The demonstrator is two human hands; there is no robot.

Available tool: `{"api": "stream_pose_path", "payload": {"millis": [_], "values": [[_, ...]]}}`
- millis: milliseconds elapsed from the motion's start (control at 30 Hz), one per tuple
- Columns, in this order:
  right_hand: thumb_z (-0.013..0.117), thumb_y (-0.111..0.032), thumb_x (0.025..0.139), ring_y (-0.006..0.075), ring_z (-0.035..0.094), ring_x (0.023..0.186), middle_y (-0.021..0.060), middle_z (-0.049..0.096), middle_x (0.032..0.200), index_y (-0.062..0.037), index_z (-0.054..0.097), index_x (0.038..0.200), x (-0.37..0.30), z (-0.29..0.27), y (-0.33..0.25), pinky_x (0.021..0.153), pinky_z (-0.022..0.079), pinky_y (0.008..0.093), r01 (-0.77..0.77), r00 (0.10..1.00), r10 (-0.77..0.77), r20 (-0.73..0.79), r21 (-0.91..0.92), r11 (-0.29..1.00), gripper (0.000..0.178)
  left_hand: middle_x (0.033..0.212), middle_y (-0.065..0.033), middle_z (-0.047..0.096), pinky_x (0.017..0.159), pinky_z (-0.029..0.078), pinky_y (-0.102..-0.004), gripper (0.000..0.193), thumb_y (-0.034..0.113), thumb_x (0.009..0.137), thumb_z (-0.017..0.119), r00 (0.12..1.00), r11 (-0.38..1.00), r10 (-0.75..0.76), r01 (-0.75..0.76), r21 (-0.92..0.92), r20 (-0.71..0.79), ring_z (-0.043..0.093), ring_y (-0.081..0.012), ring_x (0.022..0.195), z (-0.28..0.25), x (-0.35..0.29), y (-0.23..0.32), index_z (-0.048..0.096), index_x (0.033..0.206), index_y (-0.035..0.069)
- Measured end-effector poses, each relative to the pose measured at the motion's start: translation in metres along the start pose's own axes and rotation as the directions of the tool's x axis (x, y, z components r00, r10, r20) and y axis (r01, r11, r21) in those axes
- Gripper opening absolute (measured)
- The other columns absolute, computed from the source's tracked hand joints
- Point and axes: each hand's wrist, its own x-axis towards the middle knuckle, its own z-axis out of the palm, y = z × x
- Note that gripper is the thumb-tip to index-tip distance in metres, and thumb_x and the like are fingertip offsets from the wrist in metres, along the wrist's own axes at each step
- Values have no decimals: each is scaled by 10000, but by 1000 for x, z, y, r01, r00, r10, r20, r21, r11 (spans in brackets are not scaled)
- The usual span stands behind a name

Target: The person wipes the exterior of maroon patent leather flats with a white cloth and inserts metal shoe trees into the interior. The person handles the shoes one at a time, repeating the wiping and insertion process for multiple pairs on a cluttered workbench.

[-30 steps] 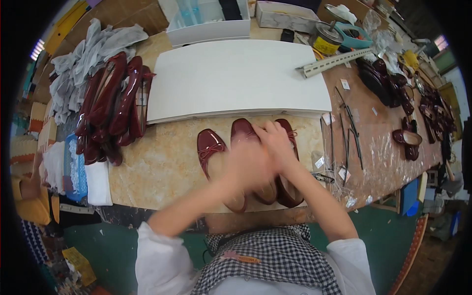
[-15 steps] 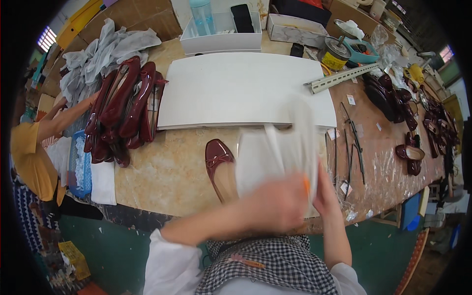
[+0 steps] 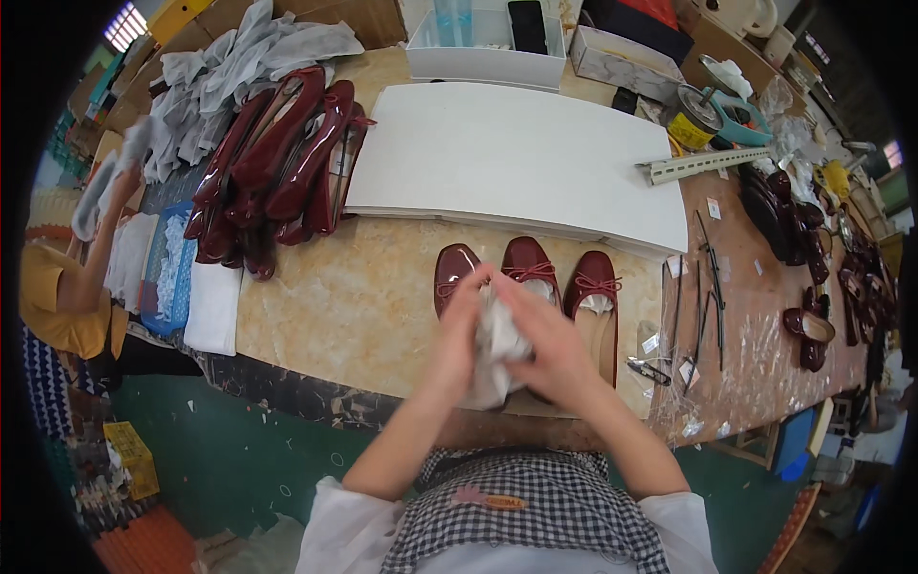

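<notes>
Between my left hand point(image 3: 457, 335) and my right hand point(image 3: 550, 340), white tissue paper point(image 3: 497, 349) is crumpled into a wad, with the fingers of both hands closed around it. The wad is somewhat blurred. Just beyond the hands, three glossy burgundy flats with small bows stand in a row, toes pointing away from me. My left hand partly covers the left flat point(image 3: 455, 263). White paper shows inside the middle flat point(image 3: 526, 256) and the right flat point(image 3: 591, 275). My forearms hide the heel ends of some of them.
A stack of white sheets point(image 3: 516, 153) lies beyond the shoes. Burgundy shoes point(image 3: 258, 163) are heaped at left beside a blue basket point(image 3: 170, 273). At right are a slotted metal strip point(image 3: 708, 165), black ties point(image 3: 710, 277) and more shoes point(image 3: 808, 325). A co-worker's arm point(image 3: 96, 230) is at far left.
The white paper was a loose, blurred sheet held over the right-hand shoes; now it is bunched between both hands. My hands have come together, uncovering the middle and right flats. The view has shifted.
</notes>
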Motion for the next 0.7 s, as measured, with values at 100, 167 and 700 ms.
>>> {"api": "stream_pose_path", "payload": {"millis": [100,167,700], "values": [[635,29,752,313,625,1063,183,621,1169,-9,564,1238,19,-1,26,877,524,359,-412,887,461,10,466,783,493,1211,-106,589,977,439,-344,426,296,1013,364,997,974,0,-18,224,81,556,-191,1129,-50,-9,-10,504,1299,14],[607,53,751,257,632,1052,136,639,1127,-21,615,1153,23,6,48,858,524,352,-552,821,506,264,592,587,409,1103,-128,631,926,468,-364,372,287,967,449,968,882,239,-250,399,79,596,-234,1067,-25,-37,-17,592,1162,5],[747,-134,684,311,565,989,169,521,1044,38,508,1216,58,81,75,777,519,381,-112,989,145,35,-469,876,608,663,-123,604,643,396,-398,165,181,797,628,859,95,204,-495,864,470,567,-289,602,9,-52,-46,639,728,31]]}}
